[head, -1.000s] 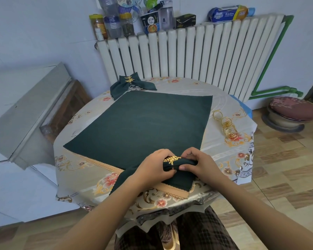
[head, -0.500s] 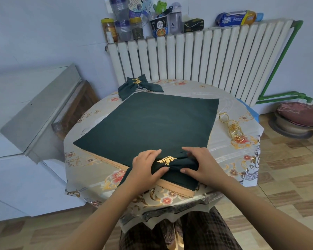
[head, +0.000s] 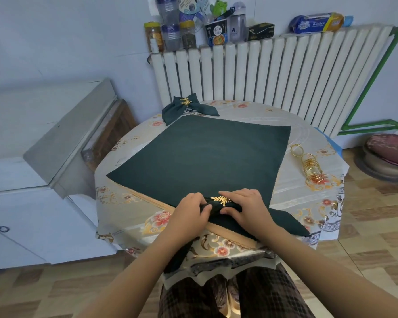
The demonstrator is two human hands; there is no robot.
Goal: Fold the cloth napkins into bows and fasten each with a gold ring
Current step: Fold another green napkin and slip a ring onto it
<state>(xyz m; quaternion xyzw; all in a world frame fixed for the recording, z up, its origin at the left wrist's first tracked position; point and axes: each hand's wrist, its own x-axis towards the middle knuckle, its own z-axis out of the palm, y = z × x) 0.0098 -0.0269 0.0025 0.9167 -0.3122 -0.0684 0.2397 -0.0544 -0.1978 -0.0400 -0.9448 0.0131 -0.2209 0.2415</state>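
hands, left [head: 190, 212] and right [head: 247, 208], fingers curled, grip ringed napkin [head: 223, 206] on table [head: 129, 216].

Both forearms are bare, with no sleeves in view, and the left hand [head: 191, 214] and right hand [head: 248, 208] wear no gloves, rings or watch. Dark brown plaid fabric trousers [head: 262, 294] with thin pale lines cover the lap.

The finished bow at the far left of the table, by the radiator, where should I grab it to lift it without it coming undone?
Probably at the middle, where the gold leaf ring cinches the finished bow. That is its narrowest, tightest part, while the wings fan out loose to either side. Come from above and pinch across the banded waist, front to back. Its far side cannot be seen.
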